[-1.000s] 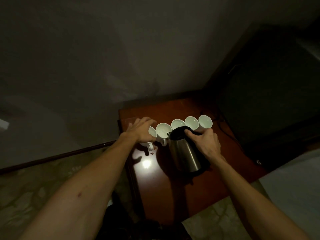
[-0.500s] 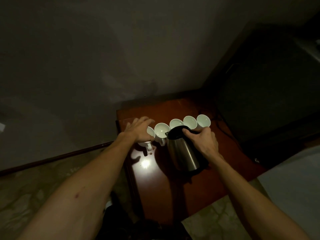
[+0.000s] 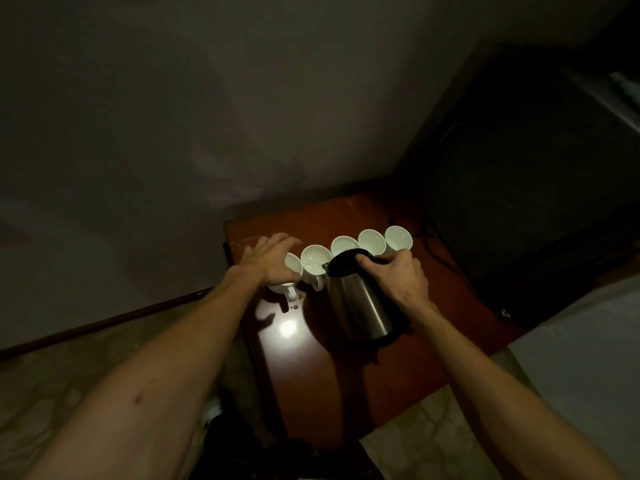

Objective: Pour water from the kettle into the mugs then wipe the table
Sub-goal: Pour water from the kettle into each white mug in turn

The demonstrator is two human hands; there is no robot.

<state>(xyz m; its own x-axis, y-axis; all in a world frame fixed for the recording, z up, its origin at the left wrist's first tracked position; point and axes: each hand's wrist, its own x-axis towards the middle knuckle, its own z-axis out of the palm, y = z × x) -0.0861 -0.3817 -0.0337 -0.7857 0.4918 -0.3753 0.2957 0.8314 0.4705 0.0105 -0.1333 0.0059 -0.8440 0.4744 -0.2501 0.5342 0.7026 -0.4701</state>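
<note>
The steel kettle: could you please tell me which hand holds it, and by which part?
The right hand grips the steel kettle by its black top handle.

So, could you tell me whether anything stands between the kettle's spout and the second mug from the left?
Nothing visible does. The kettle, gripped by the right hand, has its spout right at the rim of the second mug; the left hand rests on the neighbouring first mug.

The kettle point(image 3: 360, 299) has tipped further, spout now over the second mug point(image 3: 314, 260).
</note>
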